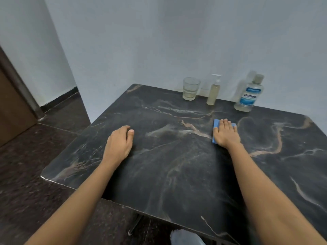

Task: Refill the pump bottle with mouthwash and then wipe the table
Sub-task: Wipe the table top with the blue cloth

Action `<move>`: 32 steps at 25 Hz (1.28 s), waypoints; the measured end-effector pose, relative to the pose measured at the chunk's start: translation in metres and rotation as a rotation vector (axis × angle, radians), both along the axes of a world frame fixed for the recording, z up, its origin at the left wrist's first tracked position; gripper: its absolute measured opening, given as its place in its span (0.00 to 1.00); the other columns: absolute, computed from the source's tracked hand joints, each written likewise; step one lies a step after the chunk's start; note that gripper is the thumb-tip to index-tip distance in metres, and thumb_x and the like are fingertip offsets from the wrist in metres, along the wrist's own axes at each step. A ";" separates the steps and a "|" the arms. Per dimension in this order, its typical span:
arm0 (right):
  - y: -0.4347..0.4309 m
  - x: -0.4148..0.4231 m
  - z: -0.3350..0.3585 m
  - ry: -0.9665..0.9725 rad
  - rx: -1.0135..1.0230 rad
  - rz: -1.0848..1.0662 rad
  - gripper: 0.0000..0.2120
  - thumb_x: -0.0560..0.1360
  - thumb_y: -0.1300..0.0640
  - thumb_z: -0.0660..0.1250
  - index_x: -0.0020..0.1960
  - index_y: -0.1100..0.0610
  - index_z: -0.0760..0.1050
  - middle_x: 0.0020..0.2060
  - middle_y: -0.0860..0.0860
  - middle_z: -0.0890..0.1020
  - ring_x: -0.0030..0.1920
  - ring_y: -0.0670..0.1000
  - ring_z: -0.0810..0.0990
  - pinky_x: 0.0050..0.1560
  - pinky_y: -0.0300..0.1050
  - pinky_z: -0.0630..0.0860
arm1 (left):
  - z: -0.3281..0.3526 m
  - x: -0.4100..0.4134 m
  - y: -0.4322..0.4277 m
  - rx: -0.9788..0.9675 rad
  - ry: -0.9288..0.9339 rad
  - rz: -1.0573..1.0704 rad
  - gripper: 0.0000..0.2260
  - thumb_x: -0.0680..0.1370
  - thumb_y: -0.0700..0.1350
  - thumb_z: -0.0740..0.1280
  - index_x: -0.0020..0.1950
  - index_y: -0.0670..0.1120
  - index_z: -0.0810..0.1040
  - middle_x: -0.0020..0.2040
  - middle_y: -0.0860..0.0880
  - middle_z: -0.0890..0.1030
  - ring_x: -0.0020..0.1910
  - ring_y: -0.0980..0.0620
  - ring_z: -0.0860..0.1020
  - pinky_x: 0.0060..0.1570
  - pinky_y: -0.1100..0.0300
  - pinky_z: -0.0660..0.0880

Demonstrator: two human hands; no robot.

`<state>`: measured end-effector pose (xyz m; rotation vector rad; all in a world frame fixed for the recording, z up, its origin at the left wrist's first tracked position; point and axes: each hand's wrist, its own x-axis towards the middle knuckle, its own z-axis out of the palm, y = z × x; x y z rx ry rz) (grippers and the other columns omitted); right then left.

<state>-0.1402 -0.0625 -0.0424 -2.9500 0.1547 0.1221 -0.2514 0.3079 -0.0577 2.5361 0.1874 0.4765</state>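
Note:
My right hand [225,134] lies flat with straight fingers on a blue cloth [215,125], pressing it onto the dark marble table [168,174] right of centre. My left hand [119,143] rests on the table to the left, fingers loosely curled, holding nothing. At the back edge by the wall stands the pump bottle [213,91], with pale yellowish liquid inside and its white pump on top. To its right stands the mouthwash bottle [248,95] with a blue label, its cap on and little liquid at the bottom.
A glass [190,89] with some pale liquid stands left of the pump bottle. White walls meet behind the table. Dark floor and a brown door [12,106] lie to the left. A shoe tip [185,237] shows under the table's near edge.

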 end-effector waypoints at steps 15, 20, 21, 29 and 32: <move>0.320 0.007 -0.005 -0.082 0.019 0.734 0.28 0.82 0.51 0.46 0.77 0.64 0.50 0.77 0.59 0.54 0.77 0.55 0.51 0.77 0.51 0.47 | 0.014 -0.043 0.044 -0.405 -0.162 0.258 0.16 0.84 0.49 0.53 0.64 0.44 0.74 0.49 0.50 0.77 0.48 0.52 0.72 0.48 0.61 0.63; 0.377 -0.075 -0.004 -0.044 0.039 0.997 0.27 0.83 0.50 0.45 0.78 0.61 0.48 0.78 0.56 0.51 0.78 0.53 0.49 0.76 0.47 0.45 | 0.014 -0.094 0.086 -0.399 -0.208 0.385 0.17 0.84 0.49 0.52 0.64 0.43 0.73 0.49 0.49 0.77 0.47 0.52 0.73 0.47 0.59 0.64; 0.382 -0.093 -0.003 -0.045 0.027 1.033 0.27 0.83 0.50 0.45 0.78 0.61 0.48 0.78 0.56 0.51 0.78 0.53 0.49 0.76 0.47 0.44 | 0.015 -0.103 0.090 -0.420 -0.215 0.414 0.17 0.84 0.49 0.52 0.65 0.43 0.73 0.51 0.49 0.77 0.49 0.52 0.73 0.48 0.60 0.64; 0.359 -0.194 -0.002 -0.016 -0.035 1.296 0.24 0.83 0.48 0.46 0.78 0.50 0.50 0.78 0.48 0.50 0.78 0.51 0.47 0.75 0.54 0.43 | 0.011 -0.151 0.081 -0.652 -0.289 0.543 0.16 0.84 0.48 0.53 0.64 0.41 0.73 0.53 0.50 0.76 0.57 0.48 0.75 0.54 0.59 0.66; 0.313 -0.206 0.001 -0.010 -0.060 1.269 0.24 0.83 0.50 0.47 0.78 0.50 0.51 0.78 0.49 0.50 0.78 0.51 0.46 0.75 0.54 0.42 | 0.004 -0.160 0.061 -0.531 -0.275 0.457 0.16 0.84 0.47 0.52 0.61 0.39 0.74 0.53 0.46 0.78 0.56 0.44 0.75 0.53 0.56 0.67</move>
